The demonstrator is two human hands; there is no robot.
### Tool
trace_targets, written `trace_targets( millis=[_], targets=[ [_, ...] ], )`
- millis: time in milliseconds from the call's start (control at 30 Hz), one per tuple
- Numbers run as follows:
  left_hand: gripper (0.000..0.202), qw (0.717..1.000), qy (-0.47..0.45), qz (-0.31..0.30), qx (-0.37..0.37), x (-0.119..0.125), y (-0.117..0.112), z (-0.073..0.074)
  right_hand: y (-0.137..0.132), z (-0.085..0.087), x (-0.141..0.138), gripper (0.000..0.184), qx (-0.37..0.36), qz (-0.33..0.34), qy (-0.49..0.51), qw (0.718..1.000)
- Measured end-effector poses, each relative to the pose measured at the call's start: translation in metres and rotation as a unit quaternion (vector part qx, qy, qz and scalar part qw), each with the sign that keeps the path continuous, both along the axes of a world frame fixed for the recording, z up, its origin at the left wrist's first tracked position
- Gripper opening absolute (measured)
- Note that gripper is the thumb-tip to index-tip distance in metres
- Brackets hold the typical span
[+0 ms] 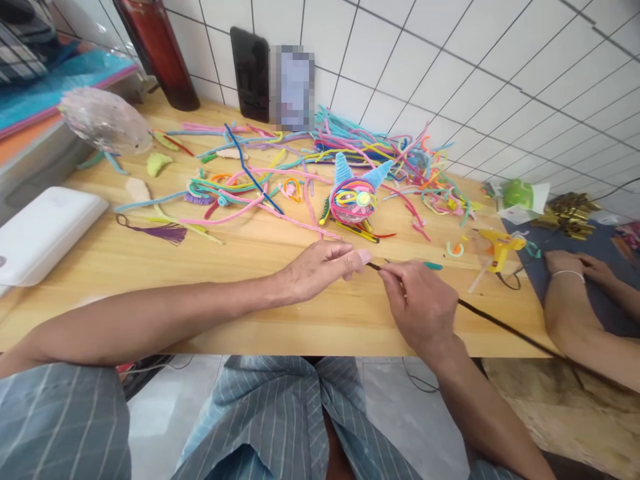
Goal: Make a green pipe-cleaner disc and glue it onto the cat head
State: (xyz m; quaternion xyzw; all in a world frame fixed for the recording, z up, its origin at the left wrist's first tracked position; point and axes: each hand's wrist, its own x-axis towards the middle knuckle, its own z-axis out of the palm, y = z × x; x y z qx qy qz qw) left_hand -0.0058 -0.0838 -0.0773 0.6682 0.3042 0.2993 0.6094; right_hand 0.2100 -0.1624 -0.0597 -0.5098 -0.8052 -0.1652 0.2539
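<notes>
A long dark brown or black pipe cleaner (493, 318) runs between my two hands and trails off to the lower right. My left hand (323, 270) pinches its short end between thumb and fingers. Just to the right, my right hand (425, 307) is closed around it, knuckles up. The tip of a teal object (433, 266) shows behind my right hand; the rest of it is hidden. Beyond my hands stands a small round craft figure (353, 203) with blue pointed ears and pink, purple and yellow pipe cleaner loops.
Colourful pipe cleaners (350, 143) lie heaped along the tiled wall. Two phones, one black (251, 73), lean there beside a red bottle (165, 57). A yellow glue gun (500, 248) lies at right, near another person's forearms (575, 293). A white box-like device (53, 233) and purple tassel (160, 232) are at left.
</notes>
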Motion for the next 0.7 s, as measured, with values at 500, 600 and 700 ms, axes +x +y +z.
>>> trace_targets(
  millis=[500,600,700],
  targets=[
    [0.034,0.998,-0.04,-0.055,0.006,-0.007,0.018,0.001,0.067,-0.015,0.024,0.026,-0.025,0.138,0.035,0.989],
    [0.034,0.994,-0.003,-0.098,0.047,-0.009,0.026,-0.001,0.072,-0.022,0.021,0.019,-0.002,0.177,0.06,0.982],
    [0.034,0.99,0.013,-0.073,0.117,-0.008,0.031,-0.011,0.073,-0.027,0.022,0.015,-0.037,0.2,0.085,0.975]
  ],
)
